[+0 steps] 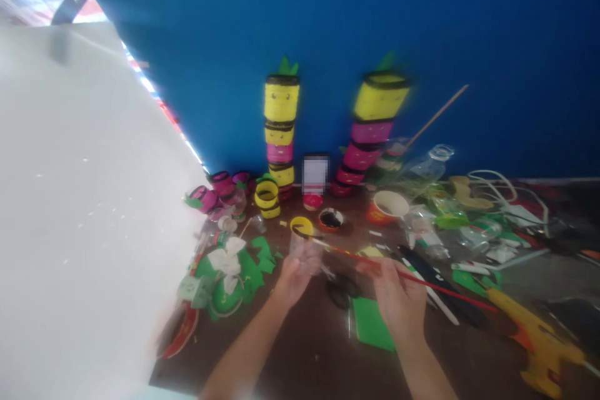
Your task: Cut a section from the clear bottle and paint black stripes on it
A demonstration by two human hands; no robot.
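Observation:
In my left hand (296, 275) is a small clear plastic cup with a yellow inside (301, 223), tipped so its mouth shows. My right hand (398, 294) pinches a long paintbrush with a red handle (452, 293). The brush's dark tip reaches the cup's rim, where a black streak shows. Just beyond the cup stands a small pot of black paint (331, 219). Below and between my hands, a pair of dark-handled scissors (342, 292) lies on the brown table (309, 356), beside a green sheet (372, 324).
Two tall stacks of painted cups, one yellow and pink (282, 100), one leaning (370, 132), stand by the blue wall. Smaller painted cups (267, 199) sit at left. Green scraps (253, 272) lie left. A paper cup (388, 206), plastic bottles (429, 162) and a yellow glue gun (539, 337) crowd the right.

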